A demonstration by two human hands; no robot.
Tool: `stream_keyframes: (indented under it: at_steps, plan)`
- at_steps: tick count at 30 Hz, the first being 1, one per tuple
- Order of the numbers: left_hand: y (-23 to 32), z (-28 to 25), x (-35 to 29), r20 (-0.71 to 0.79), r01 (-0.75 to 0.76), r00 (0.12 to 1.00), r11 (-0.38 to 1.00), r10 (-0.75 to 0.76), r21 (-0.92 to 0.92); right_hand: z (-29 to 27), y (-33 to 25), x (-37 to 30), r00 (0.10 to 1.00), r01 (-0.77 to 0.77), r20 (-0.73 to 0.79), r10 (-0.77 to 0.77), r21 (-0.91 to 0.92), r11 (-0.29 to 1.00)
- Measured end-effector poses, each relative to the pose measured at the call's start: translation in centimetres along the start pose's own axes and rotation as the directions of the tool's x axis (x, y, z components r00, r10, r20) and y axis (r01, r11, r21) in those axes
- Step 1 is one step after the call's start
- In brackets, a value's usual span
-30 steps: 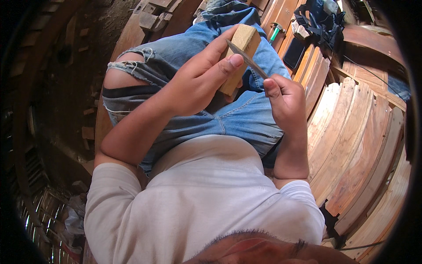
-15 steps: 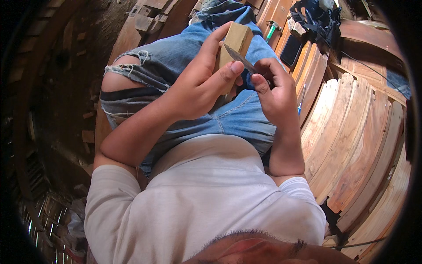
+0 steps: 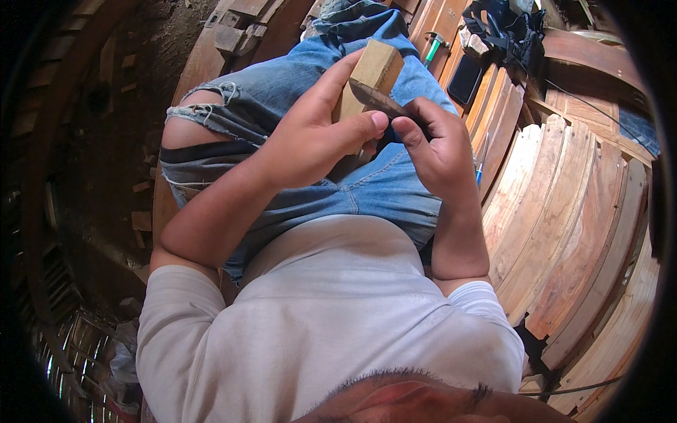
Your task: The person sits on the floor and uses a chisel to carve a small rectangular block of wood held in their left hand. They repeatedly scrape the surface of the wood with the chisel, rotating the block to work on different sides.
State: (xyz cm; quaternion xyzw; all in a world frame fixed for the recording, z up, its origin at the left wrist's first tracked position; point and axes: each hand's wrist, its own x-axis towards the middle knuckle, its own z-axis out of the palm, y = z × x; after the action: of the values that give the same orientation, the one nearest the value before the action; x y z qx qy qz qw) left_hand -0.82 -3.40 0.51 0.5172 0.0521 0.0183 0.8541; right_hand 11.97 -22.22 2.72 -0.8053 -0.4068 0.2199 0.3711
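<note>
Above my lap, my left hand (image 3: 307, 141) is closed around a yellowish-tan rectangular block (image 3: 377, 65), whose long side slants away from me. Its thumb points toward the blade. The block looks like wood or stone; I cannot tell which. In my right hand (image 3: 444, 151) is a knife, gripped low with the thumb along it; the fingers hide its handle. The dark knife blade (image 3: 375, 96) lies across the block's upper face, its tip toward the left. Beneath both hands are my ripped blue jeans (image 3: 271, 88).
Long wooden planks (image 3: 536, 204) lie side by side on the right. A phone (image 3: 465, 81), a green-handled hammer (image 3: 433, 49), a blue pen (image 3: 480, 171) and a black bag (image 3: 504, 32) rest at the far right. Wood offcuts (image 3: 229, 37) sit at the far left.
The knife blade has slid slightly toward me and to the left across the block, and it now shows a darker face. Both hands keep their grip.
</note>
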Motion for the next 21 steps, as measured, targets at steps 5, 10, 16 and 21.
stream_keyframes:
  at_steps: [5, 10, 16, 21]
  plan:
    - [-0.5, 0.4, 0.2, -0.021, -0.098, 0.995, 0.994, 0.099, 0.057, 0.3, 0.1, -0.2, 0.98, -0.18, 0.147, 0.137, 0.343, 0.922]
    - [0.3, 0.0, 0.1, 0.043, 0.0, 0.999, 0.996, -0.004, 0.094, -0.3, 0.1, -0.2, 0.888, -0.413, 0.437, 0.141, 0.625, 0.662]
    - [0.2, -0.6, 0.6, -0.023, 0.122, 0.992, 0.991, -0.124, -0.053, -0.9, -0.9, -0.6, 0.926, -0.374, 0.312, 0.213, 0.681, 0.63]
    - [0.3, -1.1, 0.9, -0.048, 0.205, 0.973, 0.943, -0.225, -0.261, -0.2, 1.4, -0.1, 0.973, -0.148, -0.006, 0.231, 0.752, 0.643]
